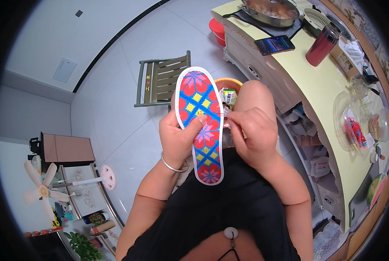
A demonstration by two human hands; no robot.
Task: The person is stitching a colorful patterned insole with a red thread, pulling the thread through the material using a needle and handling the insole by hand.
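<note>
An embroidered insole (208, 135) with a white rim is held upright over my lap. Its face carries red flowers, blue lattice bands and yellow diamonds. My left hand (179, 135) grips it from the left, thumb pressed on the patterned face and the other fingers hidden behind. At its right edge my right hand (252, 135) is closed in a pinch, thumb against the forefinger. What the pinch holds is too small to make out. Behind the insole, between my knees, stands a yellow-rimmed bin (229, 81) with wrappers inside.
A slatted folding stool (163, 81) stands ahead on the tiled floor. The cabinet counter (290, 71) on the right bears a pan (272, 12), a phone (274, 45), a red thermos (323, 45) and a clear tray of red thread (354, 132). A fan (43, 190) is at left.
</note>
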